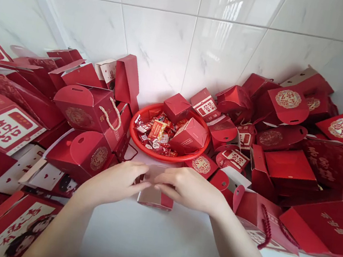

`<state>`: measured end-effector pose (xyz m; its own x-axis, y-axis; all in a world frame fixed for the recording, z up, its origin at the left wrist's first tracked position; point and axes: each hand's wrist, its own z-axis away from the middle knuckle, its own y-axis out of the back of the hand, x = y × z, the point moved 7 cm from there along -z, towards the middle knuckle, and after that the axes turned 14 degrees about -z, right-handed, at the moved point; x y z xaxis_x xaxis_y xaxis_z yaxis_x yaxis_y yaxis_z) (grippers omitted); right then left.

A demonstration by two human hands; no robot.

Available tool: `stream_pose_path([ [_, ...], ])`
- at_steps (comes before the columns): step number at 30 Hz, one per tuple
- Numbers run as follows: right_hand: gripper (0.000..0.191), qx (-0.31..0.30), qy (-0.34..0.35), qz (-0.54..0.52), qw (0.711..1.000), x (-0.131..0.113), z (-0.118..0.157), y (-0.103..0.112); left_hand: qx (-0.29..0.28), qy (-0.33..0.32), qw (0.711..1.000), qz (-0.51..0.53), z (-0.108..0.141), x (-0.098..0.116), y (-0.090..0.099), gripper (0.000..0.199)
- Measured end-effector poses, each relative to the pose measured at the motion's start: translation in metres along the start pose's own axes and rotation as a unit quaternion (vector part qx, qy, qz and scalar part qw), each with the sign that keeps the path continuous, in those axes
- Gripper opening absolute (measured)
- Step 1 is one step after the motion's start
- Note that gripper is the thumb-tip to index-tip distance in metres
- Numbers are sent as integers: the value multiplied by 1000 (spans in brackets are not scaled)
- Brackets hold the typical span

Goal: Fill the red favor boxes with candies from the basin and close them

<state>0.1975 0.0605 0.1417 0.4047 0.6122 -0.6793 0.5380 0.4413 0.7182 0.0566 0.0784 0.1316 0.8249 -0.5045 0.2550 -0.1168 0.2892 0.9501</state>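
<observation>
One red paper carton (154,200) on the tabletop (146,240) between red basket (166,158) and near edge, top partly hidden by left hand (132,178) and right hand (186,186), fingers curled, grip impossible to tell

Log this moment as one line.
left hand: at small box | right hand: at same box | red basket: beyond box, holding wrapped candies

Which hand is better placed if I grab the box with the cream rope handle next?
Probably your left hand: it's nearer that red gift box, on the same side. Your right hand would likely have to cross over the left. Both are at the small open box.
</observation>
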Motion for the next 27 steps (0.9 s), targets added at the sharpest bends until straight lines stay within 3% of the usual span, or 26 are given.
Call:
stream_pose_path([
  [2,28,-23,-17,32,999,3,-2,-5,-4,-4,1000,15,1,-8,1,20],
  [5,32,-10,-50,63,997,9,1,2,-5,22,1000,3,1,-23,2,17],
  [10,11,-30,-91,48,994,24,17,8,-11,83,995,-57,-1,-34,-5,10],
  [15,38,-123,-106,-3,987,46,16,-26,-65,71,995,-5,-11,-25,-34,13],
  [18,35,-171,-72,-44,982,49,7,-43,-96,57,994,20,-20,-24,-50,8],
  [21,25,-159,-69,-57,983,52,-1,-43,-124,71,987,69,-24,-28,-62,3],
  [23,25,-135,-67,-53,987,52,-2,-39,-136,94,981,99,-23,-30,-67,13],
  [27,23,-91,-59,-72,991,49,10,-34,-71,100,989,77,-18,-30,-68,31],
])
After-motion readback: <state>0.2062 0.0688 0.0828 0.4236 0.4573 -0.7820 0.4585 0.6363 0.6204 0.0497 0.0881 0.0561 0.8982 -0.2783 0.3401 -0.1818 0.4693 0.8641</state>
